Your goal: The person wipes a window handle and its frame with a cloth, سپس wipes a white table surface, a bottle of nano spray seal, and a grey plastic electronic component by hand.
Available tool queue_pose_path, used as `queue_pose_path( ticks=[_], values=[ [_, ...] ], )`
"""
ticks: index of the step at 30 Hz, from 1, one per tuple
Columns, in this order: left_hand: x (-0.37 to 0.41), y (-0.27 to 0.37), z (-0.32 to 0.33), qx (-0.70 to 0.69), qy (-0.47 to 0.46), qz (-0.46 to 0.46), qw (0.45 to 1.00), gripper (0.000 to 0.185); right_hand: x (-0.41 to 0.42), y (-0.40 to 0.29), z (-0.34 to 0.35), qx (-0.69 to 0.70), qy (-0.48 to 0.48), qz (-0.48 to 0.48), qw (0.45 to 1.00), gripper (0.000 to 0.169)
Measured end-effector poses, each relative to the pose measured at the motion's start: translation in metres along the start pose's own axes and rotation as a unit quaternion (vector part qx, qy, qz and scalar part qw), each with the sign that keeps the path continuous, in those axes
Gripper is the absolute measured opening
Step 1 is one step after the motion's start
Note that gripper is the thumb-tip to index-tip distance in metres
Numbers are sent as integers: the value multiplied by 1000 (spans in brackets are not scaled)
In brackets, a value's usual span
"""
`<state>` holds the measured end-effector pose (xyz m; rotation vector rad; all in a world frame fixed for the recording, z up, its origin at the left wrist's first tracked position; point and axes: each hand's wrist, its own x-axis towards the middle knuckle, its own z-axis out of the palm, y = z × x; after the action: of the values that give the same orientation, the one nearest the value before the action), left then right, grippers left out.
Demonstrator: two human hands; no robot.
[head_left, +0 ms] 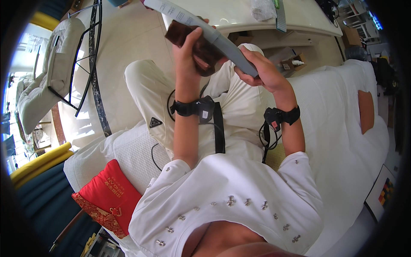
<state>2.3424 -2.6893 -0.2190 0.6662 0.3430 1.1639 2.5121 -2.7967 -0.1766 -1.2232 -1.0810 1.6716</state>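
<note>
A long, slim grey case [236, 53], bearing writing on its pale upper side, is held tilted above my knees. My right hand [268, 69] grips its lower right end, thumb on the near side and fingers beneath. My left hand [186, 61] holds a crumpled dark brown cloth [207, 53] against the near side of the case. Some fingertips of that hand show beyond the case's far edge; the rest are hidden. Strapped to my wrists are a black device [205, 109] on the left and another black device [273, 119] on the right, both with cables.
Ahead stands a glossy white table [224, 16] with a clear plastic bag [261, 9] on top. Below it sits an open cardboard box [293, 62]. The white-covered sofa [337, 106] is under me, with a red cushion [112, 192] at left. Further left is a padded folding chair [54, 70].
</note>
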Motion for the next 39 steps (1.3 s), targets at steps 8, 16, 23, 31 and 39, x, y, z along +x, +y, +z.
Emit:
queue_pose_path(
  ticks=[8, 16, 23, 31, 39],
  values=[
    [9, -27, -6, -16, -13, -33, 999, 36, 15, 4, 18, -310, 236, -128, 912, 45],
    [1, -24, 6, 14, 4, -16, 1000, 39, 27, -3, 1, 289, 9, -135, 948, 48],
    [-13, 14, 21, 191, -12, 149, 970, 62, 29, -19, 5, 368, -58, -223, 901, 46],
    [-26, 22, 42, 305, -98, 253, 913, 67, 34, -20, 4, 380, -38, -245, 891, 45],
    [-23, 13, 42, 337, -91, 281, 894, 65, 31, -22, 13, 356, -38, -245, 901, 46]
  ],
)
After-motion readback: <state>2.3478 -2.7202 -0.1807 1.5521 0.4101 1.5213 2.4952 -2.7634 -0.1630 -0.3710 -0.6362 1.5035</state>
